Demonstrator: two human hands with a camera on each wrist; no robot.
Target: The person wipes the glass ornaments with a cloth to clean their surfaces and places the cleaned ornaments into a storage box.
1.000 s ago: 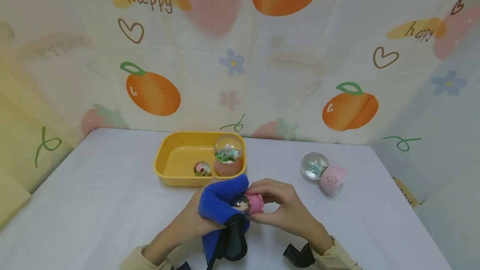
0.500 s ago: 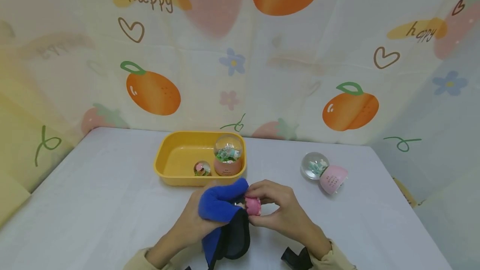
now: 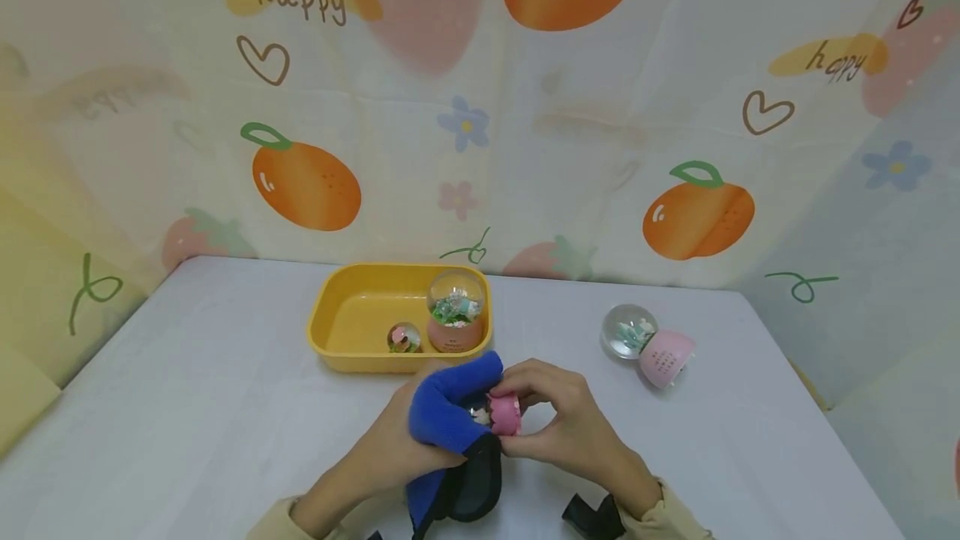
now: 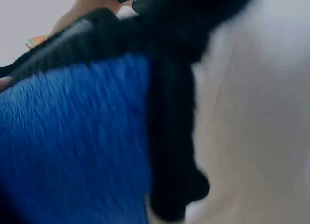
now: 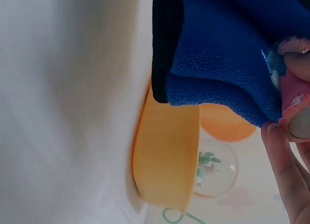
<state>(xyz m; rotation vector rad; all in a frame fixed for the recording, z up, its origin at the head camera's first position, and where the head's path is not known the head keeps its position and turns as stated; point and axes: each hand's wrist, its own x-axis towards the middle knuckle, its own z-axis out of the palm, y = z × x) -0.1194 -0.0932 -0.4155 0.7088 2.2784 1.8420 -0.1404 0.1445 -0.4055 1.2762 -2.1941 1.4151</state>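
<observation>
Near the front of the table, my left hand (image 3: pixel 393 436) grips a blue fleecy cloth (image 3: pixel 446 411) with black edging, folded round the glass of a small snow globe (image 3: pixel 506 415). Thumb and fingers of my right hand (image 3: pixel 558 411) pinch the globe's pink scalloped base, which points right. Most of the glass is hidden in the cloth. In the right wrist view the pink base (image 5: pixel 293 88) shows between the fingers, its flat underside partly visible, with the cloth (image 5: pixel 218 54) against the glass. Blue pile and black edging of the cloth (image 4: pixel 77 136) fill much of the left wrist view.
A yellow tray (image 3: pixel 360 319) stands just beyond the hands, holding a larger snow globe (image 3: pixel 456 319) and a small glass ball (image 3: pixel 404 338). Another pink-based snow globe (image 3: pixel 666 358) lies on its side at the right. A black strap (image 3: pixel 596 515) is by the right wrist.
The cloth has shifted slightly right and covers more of the glass than a second ago. A black flap of it has swung up and right. The right hand keeps its pinch on the base.
</observation>
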